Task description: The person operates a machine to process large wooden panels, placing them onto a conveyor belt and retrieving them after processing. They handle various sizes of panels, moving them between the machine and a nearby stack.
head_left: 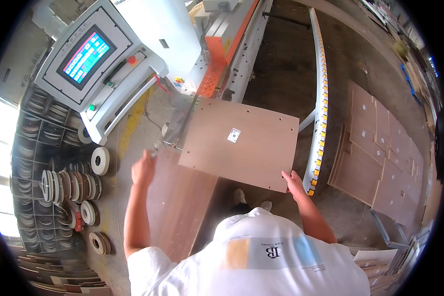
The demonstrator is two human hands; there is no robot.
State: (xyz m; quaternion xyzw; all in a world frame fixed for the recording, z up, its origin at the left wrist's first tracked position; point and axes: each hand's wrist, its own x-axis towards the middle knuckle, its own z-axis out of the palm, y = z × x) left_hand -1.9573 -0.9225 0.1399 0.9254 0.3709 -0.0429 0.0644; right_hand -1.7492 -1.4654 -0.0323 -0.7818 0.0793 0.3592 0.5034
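A square brown panel [251, 135] with small holes near its edges and a white label [234, 135] lies level in front of me, its far left edge at the machine's bed. My right hand [294, 185] grips its near right corner, thumb on top and fingers underneath. Left of the panel, my left hand [143, 168] is raised and closed, apart from the panel. Something small, pale and blurred is at its fingertips; I cannot make out what it is. Below that hand is a long brown board [182, 197].
A control console [86, 54] with a lit screen stands at the far left beside the orange-and-white machine [212, 84]. A support rail with yellow rollers [320, 118] curves along the right. Stacked panels [380, 148] lie beyond it. Rolls of edge banding [69, 187] stand at left.
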